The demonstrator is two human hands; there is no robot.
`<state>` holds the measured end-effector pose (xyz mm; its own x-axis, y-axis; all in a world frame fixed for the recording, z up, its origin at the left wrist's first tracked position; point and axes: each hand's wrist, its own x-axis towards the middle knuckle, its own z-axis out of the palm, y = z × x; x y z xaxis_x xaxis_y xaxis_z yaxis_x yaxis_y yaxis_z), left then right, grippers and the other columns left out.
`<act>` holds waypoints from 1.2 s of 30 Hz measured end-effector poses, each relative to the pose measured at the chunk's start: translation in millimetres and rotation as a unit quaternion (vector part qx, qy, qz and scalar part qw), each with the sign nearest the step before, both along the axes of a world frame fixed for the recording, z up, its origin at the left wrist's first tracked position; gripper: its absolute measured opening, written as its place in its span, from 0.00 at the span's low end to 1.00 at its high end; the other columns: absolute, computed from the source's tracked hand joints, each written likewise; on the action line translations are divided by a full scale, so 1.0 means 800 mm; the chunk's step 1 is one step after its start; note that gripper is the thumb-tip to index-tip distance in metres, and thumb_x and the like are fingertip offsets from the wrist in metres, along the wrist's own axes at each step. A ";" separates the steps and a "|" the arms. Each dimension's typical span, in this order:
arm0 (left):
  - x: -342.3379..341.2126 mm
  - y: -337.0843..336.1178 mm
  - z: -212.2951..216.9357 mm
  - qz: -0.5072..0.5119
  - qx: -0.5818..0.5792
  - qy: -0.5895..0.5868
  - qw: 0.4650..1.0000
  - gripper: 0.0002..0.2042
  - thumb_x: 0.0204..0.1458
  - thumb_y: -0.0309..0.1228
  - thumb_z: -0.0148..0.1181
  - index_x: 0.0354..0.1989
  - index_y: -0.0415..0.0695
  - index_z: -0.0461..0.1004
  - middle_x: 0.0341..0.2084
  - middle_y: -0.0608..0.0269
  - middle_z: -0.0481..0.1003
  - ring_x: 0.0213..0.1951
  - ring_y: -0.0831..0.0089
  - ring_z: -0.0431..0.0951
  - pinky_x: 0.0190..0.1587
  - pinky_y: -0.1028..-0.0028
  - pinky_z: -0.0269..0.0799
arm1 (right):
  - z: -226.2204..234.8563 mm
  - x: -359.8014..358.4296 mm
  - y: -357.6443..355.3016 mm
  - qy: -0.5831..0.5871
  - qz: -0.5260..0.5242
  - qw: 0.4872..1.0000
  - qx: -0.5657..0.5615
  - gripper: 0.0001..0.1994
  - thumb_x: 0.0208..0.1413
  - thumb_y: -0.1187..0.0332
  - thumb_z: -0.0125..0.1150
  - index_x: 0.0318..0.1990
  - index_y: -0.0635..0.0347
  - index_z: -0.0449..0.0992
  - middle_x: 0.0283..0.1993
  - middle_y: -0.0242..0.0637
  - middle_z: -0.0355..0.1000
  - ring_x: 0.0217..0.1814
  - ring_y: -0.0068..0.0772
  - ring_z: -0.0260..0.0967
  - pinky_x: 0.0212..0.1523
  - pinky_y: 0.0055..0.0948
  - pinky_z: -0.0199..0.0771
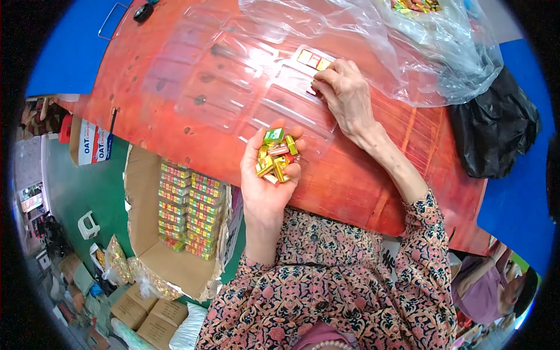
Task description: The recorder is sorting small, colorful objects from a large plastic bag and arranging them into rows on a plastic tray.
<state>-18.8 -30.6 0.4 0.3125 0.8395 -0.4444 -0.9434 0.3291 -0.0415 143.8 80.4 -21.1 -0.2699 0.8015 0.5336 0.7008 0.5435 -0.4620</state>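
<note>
One cupped palm, one bent wrist

The left hand (262,186) is turned palm up above the near edge of the red table (338,186), its forearm rising steeply from below. Its fingers curl around a small heap of foil-wrapped sweets (274,163), cradling them rather than clenching. The right hand (350,96) reaches in from the near right, forearm slanting away and leftward across the table. Its wrist bends and its knuckles face up, with thumb and fingers drawn together and pointing left and down at a clear plastic tray (297,111). The fingertips are partly hidden, so I cannot tell whether they grip a sweet.

The sweets in the palm lie at mixed angles: two gold ones on the right side point mostly away from the body, while a green one rests at the far end of the heap. The tray lies on the table, set back from the middle of the near edge. Its long slots run from far left to near right. In the farthest slot, a short row of sweets (314,60) follows that same slant, its right end by the right hand's fingers.

A clear bag (431,64) spreads over the table's far right corner, and a black bag (496,128) lies at the right edge.
</note>
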 end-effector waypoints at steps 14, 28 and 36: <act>0.000 0.006 0.003 0.004 -0.016 0.001 1.000 0.15 0.56 0.36 0.45 0.48 0.42 0.67 0.43 0.50 0.66 0.41 0.64 0.68 0.19 0.79 0.69 | 0.031 0.094 0.015 0.079 -0.054 0.989 -0.113 0.06 0.47 0.75 0.60 0.34 0.64 0.76 0.29 0.34 0.72 0.28 0.22 0.67 0.28 0.21 0.66; 0.002 0.008 0.005 0.003 -0.010 -0.014 1.000 0.16 0.56 0.38 0.45 0.47 0.41 0.68 0.40 0.46 0.71 0.39 0.59 0.71 0.20 0.76 0.70 | 0.026 0.085 -0.010 -0.077 -0.027 0.989 -0.126 0.11 0.40 0.72 0.63 0.35 0.64 0.76 0.28 0.39 0.63 0.35 0.38 0.62 0.37 0.34 0.62; 0.003 0.008 0.005 0.000 -0.016 0.015 1.000 0.14 0.56 0.36 0.46 0.47 0.42 0.67 0.41 0.49 0.67 0.40 0.63 0.68 0.19 0.79 0.70 | 0.023 0.084 -0.008 -0.060 -0.035 0.989 -0.134 0.11 0.40 0.72 0.63 0.33 0.66 0.75 0.29 0.41 0.64 0.35 0.39 0.61 0.38 0.35 0.62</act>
<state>-16.3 -24.2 4.1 0.2991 0.8250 -0.4796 -0.9442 0.3286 -0.0236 210.6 73.9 -2.8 -0.2572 0.9289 0.2667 0.7909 0.3609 -0.4943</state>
